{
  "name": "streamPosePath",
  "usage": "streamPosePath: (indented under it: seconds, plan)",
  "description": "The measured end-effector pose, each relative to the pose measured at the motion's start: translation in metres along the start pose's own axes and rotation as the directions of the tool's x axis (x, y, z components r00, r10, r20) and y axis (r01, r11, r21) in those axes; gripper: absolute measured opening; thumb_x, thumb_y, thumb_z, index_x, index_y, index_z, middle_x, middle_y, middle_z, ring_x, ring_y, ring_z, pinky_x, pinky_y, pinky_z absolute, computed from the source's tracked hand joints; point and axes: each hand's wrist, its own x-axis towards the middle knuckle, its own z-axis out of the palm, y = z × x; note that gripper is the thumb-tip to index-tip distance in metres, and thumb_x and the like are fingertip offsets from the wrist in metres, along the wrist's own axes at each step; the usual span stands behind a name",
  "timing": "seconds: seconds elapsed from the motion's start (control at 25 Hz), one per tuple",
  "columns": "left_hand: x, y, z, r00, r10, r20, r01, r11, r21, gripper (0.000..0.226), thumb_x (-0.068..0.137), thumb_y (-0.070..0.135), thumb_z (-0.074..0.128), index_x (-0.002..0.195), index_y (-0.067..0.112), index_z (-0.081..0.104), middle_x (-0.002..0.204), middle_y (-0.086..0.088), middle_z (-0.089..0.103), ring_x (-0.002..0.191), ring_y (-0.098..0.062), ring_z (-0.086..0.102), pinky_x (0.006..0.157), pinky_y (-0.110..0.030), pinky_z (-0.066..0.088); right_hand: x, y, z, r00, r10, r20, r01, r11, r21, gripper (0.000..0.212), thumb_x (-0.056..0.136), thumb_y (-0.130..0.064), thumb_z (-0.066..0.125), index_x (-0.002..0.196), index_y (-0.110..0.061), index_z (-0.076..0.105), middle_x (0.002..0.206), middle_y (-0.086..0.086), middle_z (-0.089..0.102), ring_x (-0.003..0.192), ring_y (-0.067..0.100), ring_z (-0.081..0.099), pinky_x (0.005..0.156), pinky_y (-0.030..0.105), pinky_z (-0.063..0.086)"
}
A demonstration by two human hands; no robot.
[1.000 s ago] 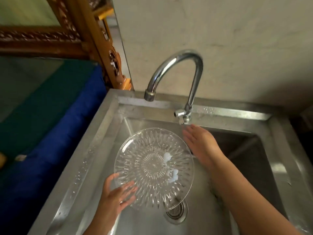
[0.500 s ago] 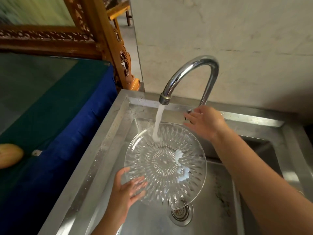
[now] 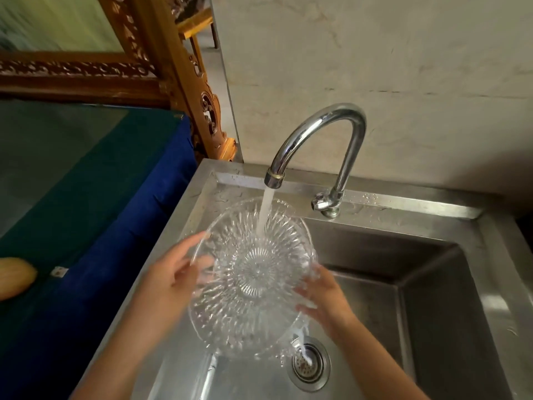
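A clear cut-glass plate (image 3: 251, 284) is held tilted over the steel sink (image 3: 432, 284), under the running water from the chrome tap (image 3: 320, 131). My left hand (image 3: 170, 281) grips the plate's left rim, thumb on the front and fingers behind the glass. My right hand (image 3: 323, 298) holds the right rim, its fingers spread against the plate. Water hits the upper part of the plate and runs off its lower edge toward the drain (image 3: 308, 365).
The tap's valve handle (image 3: 320, 203) sits on the sink's back ledge. A blue and green covered surface (image 3: 86, 197) lies left of the sink, with a yellowish object (image 3: 14, 275) at its left edge. A carved wooden frame (image 3: 178, 76) and a plastered wall stand behind.
My right hand left the tap handle and came down to the plate's right rim. My left hand shifted up the left rim. The water keeps running, and the soap suds are no longer visible.
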Motion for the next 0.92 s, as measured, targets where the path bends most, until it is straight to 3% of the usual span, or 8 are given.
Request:
streamPosePath:
  seconds: [0.08,0.16,0.28,0.4,0.52,0.6,0.76,0.92]
  plan:
    - [0.004,0.015,-0.012,1.000,0.013,0.006,-0.013,0.997,0.080,0.040,0.086,0.023,0.058,0.115,0.050,0.055,0.096,0.014,0.073,0.081,0.000,0.071,0.065,-0.020,0.057,0.002,0.015,0.015,0.996,0.084,0.012,-0.085,0.996,0.040,0.032,0.090,-0.006,0.052,0.117,-0.022,0.051,0.100,0.008,0.063,0.079,0.024,0.064,0.059,0.032,0.052]
    - [0.007,0.015,-0.018,0.999,-0.047,-0.009,0.047,0.995,0.090,0.039,0.088,0.011,0.054,0.103,0.046,0.059,0.093,0.009,0.073,0.077,-0.006,0.073,0.069,-0.026,0.058,-0.002,0.016,0.019,0.993,0.107,-0.049,-0.109,0.993,-0.036,0.041,0.085,0.004,0.055,0.123,-0.012,0.051,0.083,0.011,0.063,0.054,0.020,0.059,0.047,0.025,0.048]
    - [0.008,-0.017,-0.024,0.953,-0.300,0.041,0.302,0.948,-0.102,0.031,0.085,-0.001,0.054,0.105,0.019,0.065,0.094,-0.012,0.073,0.075,-0.021,0.073,0.062,-0.031,0.058,-0.011,-0.006,-0.003,0.989,0.013,-0.150,-0.046,0.976,-0.213,0.031,0.080,0.008,0.060,0.110,0.007,0.061,0.067,0.009,0.064,0.036,0.010,0.058,0.037,0.017,0.046]
    - [-0.006,-0.063,0.002,0.849,-0.486,0.208,0.528,0.779,-0.338,0.033,0.085,-0.006,0.052,0.115,0.005,0.058,0.097,-0.017,0.073,0.075,-0.025,0.074,0.054,-0.027,0.058,-0.023,-0.047,-0.022,0.976,-0.172,-0.130,0.106,0.907,-0.408,0.025,0.080,0.001,0.064,0.104,-0.001,0.067,0.074,0.008,0.071,0.047,0.013,0.065,0.053,0.024,0.058]
    - [-0.015,-0.087,0.045,0.838,-0.484,0.251,0.538,0.658,-0.527,0.031,0.086,-0.003,0.053,0.113,0.010,0.056,0.096,-0.009,0.075,0.083,-0.025,0.074,0.060,-0.029,0.058,-0.034,-0.079,-0.024,0.920,-0.390,-0.051,0.271,0.723,-0.635,0.024,0.081,-0.010,0.066,0.102,-0.021,0.066,0.080,0.003,0.075,0.062,0.021,0.071,0.073,0.040,0.060]
    - [-0.010,-0.087,0.061,0.879,-0.439,0.187,0.451,0.635,-0.627,0.029,0.088,-0.001,0.051,0.114,0.009,0.056,0.102,-0.006,0.074,0.087,-0.023,0.073,0.068,-0.030,0.059,-0.037,-0.089,-0.023,0.890,-0.456,-0.018,0.360,0.727,-0.584,0.020,0.083,-0.010,0.065,0.099,-0.022,0.065,0.083,0.009,0.075,0.074,0.032,0.071,0.078,0.047,0.058]
    - [0.005,-0.063,0.038,0.965,-0.255,-0.055,0.192,0.838,-0.512,0.032,0.087,0.014,0.055,0.117,0.024,0.060,0.107,-0.001,0.073,0.094,-0.020,0.071,0.073,-0.029,0.058,-0.029,-0.085,-0.023,0.919,-0.390,-0.063,0.363,0.896,-0.255,0.018,0.084,0.002,0.058,0.092,-0.014,0.061,0.097,0.014,0.072,0.083,0.030,0.067,0.078,0.043,0.056]
    - [0.009,-0.026,-0.004,0.990,-0.138,0.028,0.139,0.925,-0.354,0.034,0.087,0.012,0.056,0.114,0.033,0.058,0.103,-0.009,0.073,0.091,-0.023,0.072,0.066,-0.024,0.058,-0.012,-0.062,-0.014,0.982,-0.191,-0.016,0.191,0.978,0.081,0.015,0.085,0.003,0.056,0.087,-0.012,0.059,0.091,0.012,0.070,0.075,0.019,0.070,0.079,0.034,0.056]
